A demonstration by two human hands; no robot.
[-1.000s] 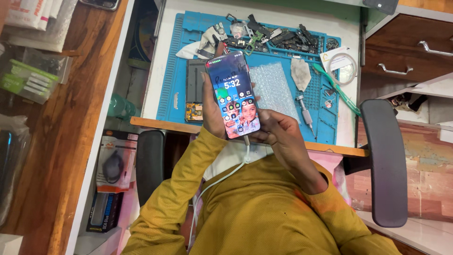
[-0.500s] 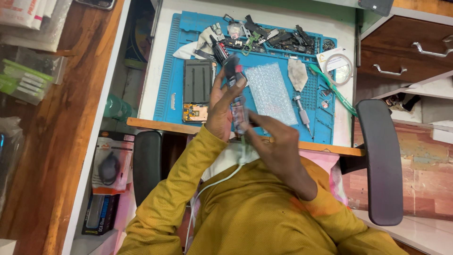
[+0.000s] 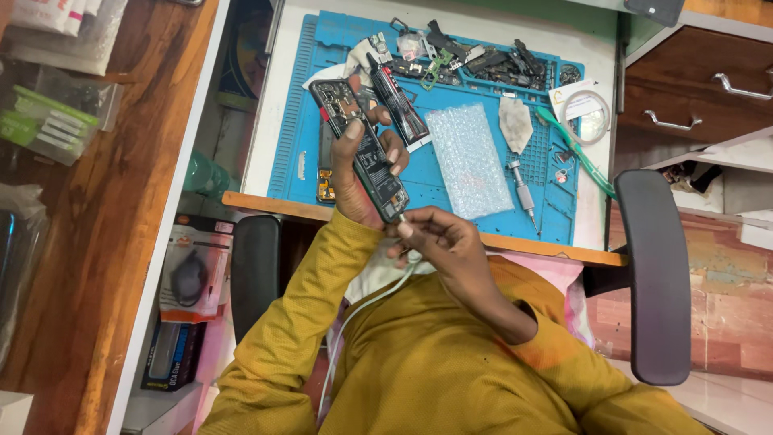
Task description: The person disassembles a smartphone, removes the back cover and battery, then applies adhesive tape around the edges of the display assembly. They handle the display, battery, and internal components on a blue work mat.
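My left hand (image 3: 351, 184) grips a black phone (image 3: 361, 145) above the desk's front edge. The phone's open back faces up, with its inner parts showing and no cover on it. My right hand (image 3: 441, 242) pinches the plug of a pale charging cable (image 3: 362, 310) at the phone's bottom end. From there the cable runs down over my yellow shirt. Under the phone lies a blue work mat (image 3: 290, 121).
On the mat lie a sheet of bubble wrap (image 3: 469, 159), a screwdriver (image 3: 522, 192), a dark tube (image 3: 400, 109) and a pile of small parts (image 3: 475, 60). A tape roll (image 3: 585, 105) and wooden drawers (image 3: 708, 89) are at the right. Black chair armrests (image 3: 654, 274) flank me.
The phone has been turned over: its lit screen faced up a second ago, now its open back does. My right hand has stayed at the cable plug.
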